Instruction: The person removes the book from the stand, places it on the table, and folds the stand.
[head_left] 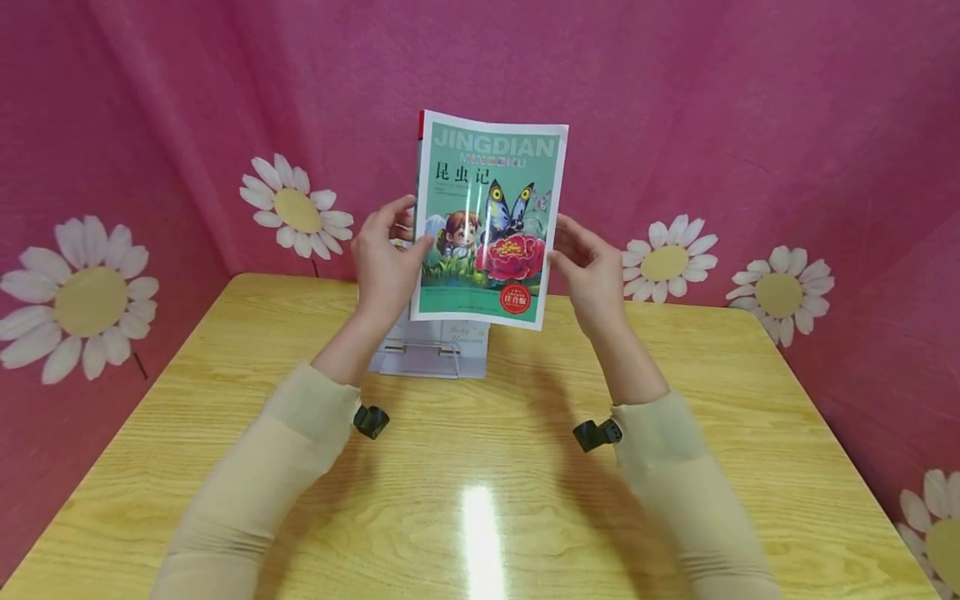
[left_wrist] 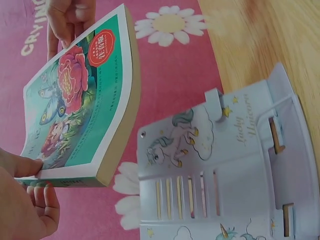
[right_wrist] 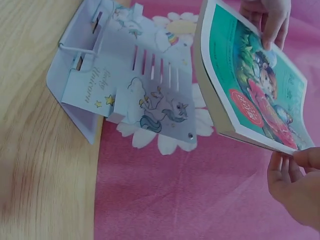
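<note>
Upright in the air, a thick paperback book (head_left: 480, 275) faces me with its green cover, which carries a butterfly, a child and a red flower. My left hand (head_left: 387, 262) grips its spine edge, thumb on the front cover. At the opposite edge my right hand (head_left: 592, 271) pinches the pages and cover between thumb and fingers. Behind and below the book stands a white unicorn-printed metal book stand (left_wrist: 200, 170), partly hidden by the book in the head view. Its slotted back plate and wire page holder (right_wrist: 77, 50) show in the wrist views.
The stand rests on a light wood table (head_left: 480, 450) toward its far side. A pink curtain (head_left: 675, 100) with large white daisies hangs behind and along both sides. Small black devices (head_left: 597, 435) are worn at both cuffs.
</note>
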